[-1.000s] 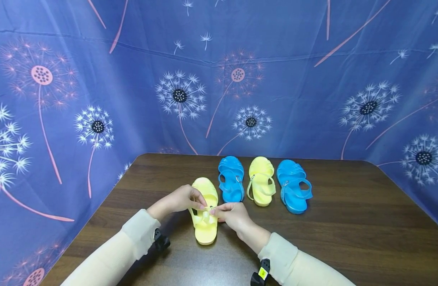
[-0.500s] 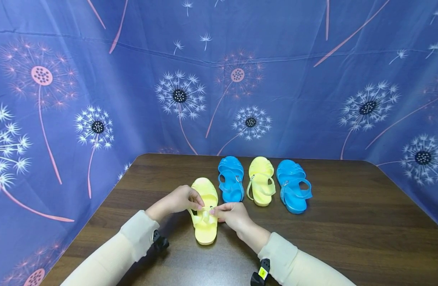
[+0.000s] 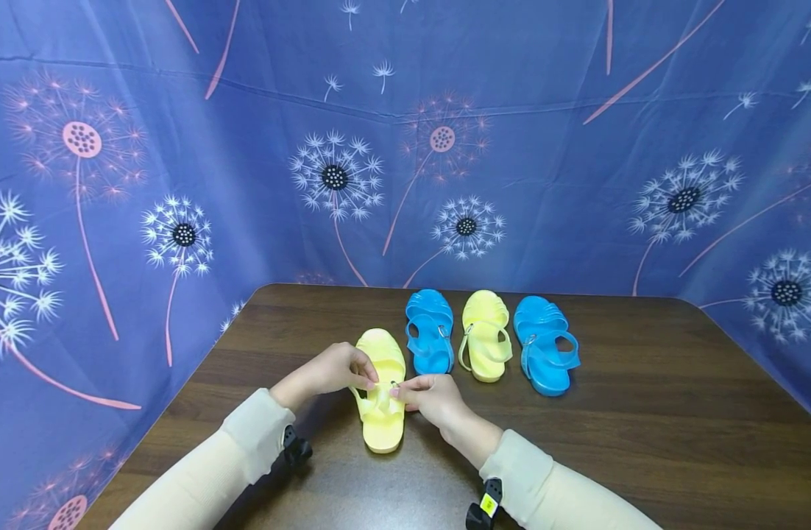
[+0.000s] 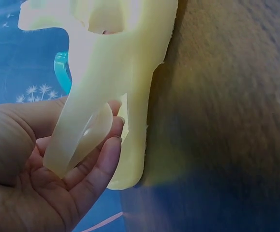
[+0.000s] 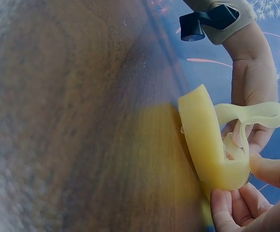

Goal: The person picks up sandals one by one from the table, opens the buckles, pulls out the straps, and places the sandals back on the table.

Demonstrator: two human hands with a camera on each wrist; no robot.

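A pale yellow sandal [image 3: 383, 434] lies on the brown table, toe pointing away from me. My left hand [image 3: 342, 368] pinches its strap over the middle of the shoe. In the left wrist view, that strap [image 4: 69, 130] bends back in a loop inside the left hand [image 4: 48, 179]. From the other side, my right hand [image 3: 438, 401] grips the sandal near the small metal buckle [image 3: 394, 383]. The right wrist view has the right thumb [image 5: 270, 169] against the strap's side and the fingers low at the sole's edge. Fingers partly hide the buckle area.
Behind and to the right stand a blue sandal [image 3: 430, 361], another yellow sandal [image 3: 487, 368] and a second blue sandal [image 3: 547, 379] in a row. A blue dandelion-print cloth [image 3: 544, 206] hangs behind the wooden table [image 3: 657, 412].
My left fingertips have shifted very slightly left along the strap. The right hand and the sandals keep their places.
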